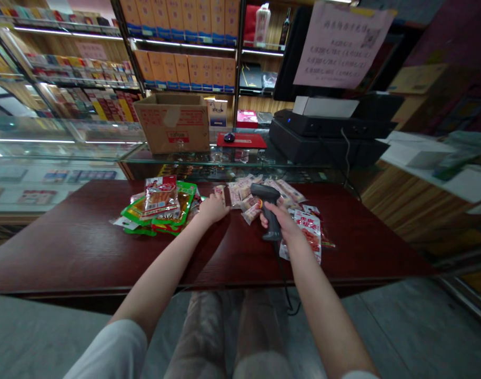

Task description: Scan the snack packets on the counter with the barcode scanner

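Worktop [232, 263]: dark red-brown, lies beneath the scanner [271, 227].
Carton [177, 123]: brown, open-topped, stands beyond the scanner, to its left.
Snack-bag heap [161, 197]: green and red, well left of the scanner.
Pale packets [248, 202]: spread just behind the scanner.
White-and-red bag [309, 231]: just right of the scanner.
Right hand [283, 218]: wraps the scanner's handle.
Left hand [213, 209]: left of the scanner, at a small packet [223, 192]; grip cannot be told.

Right hand [283, 217] gripping a scanner [272, 225], left hand [213, 209] on a little packet [220, 192], snack bags [160, 197] kinda heaped on the table [232, 258].
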`<state>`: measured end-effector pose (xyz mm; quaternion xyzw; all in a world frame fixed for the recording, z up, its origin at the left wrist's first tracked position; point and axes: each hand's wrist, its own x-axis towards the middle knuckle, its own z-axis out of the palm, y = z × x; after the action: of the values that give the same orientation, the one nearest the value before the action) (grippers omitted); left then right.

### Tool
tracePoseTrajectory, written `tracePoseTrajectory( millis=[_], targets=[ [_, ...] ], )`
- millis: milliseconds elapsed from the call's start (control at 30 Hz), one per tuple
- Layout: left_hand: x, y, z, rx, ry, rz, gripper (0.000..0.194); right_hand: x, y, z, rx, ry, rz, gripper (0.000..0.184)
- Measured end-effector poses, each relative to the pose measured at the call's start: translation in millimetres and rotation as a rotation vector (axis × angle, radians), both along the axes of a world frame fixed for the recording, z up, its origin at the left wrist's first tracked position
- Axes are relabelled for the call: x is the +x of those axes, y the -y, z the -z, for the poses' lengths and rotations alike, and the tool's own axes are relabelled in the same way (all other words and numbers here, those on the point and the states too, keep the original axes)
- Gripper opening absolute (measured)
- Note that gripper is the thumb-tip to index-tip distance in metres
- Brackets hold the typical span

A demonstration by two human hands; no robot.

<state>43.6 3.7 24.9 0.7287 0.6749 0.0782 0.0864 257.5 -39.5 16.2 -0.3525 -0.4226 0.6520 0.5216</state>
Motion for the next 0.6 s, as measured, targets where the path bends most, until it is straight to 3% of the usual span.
tracePoseTrajectory(
  millis=[200,367,467,600],
  targets=[
    [-27,-15,7.1,-0.162,0.849,-0.125,0.053,0,0,4.4,0.030,0.006,-0.003,0.045],
    [-53,-1,2.6,-0.381,1.617,0.083,0.052,-2,5,2.5,0.019,0.035,-0.068,0.040],
    [-53,5,3.7,-0.361,1.758,0.101,0.052,-6,10,0.4,0.010,0.025,-0.099,0.043],
    [-46,6,6.0,-0.355,1.671,0.105,0.046,-9,12,1.1,0.040,0.025,-0.126,0.044]
  ],
)
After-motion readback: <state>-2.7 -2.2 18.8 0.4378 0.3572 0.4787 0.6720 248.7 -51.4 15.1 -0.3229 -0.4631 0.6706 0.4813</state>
